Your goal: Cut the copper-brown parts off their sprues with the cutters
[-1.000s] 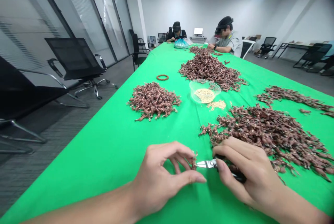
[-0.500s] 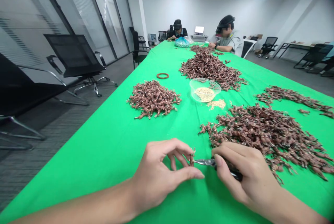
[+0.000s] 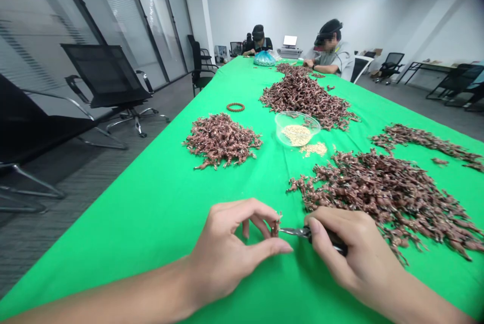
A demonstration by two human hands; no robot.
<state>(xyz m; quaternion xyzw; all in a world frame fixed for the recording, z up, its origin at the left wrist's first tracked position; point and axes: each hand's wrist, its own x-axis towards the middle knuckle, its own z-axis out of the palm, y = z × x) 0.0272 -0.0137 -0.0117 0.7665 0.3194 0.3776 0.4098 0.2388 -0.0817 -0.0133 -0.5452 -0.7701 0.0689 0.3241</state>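
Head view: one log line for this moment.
left hand: holds figurine | right hand: holds pliers, tips at figurine | bowl: pale bits inside, more beside it

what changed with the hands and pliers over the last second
The pliers have turned slightly in the right hand, so their tips look narrower. Both hands appear slightly further left and up, partly because the camera shifted. Nothing was visibly taken up or let go: the left hand still holds a small brown figurine. The clear bowl stayed put.

No readable text, no numbers, no signs
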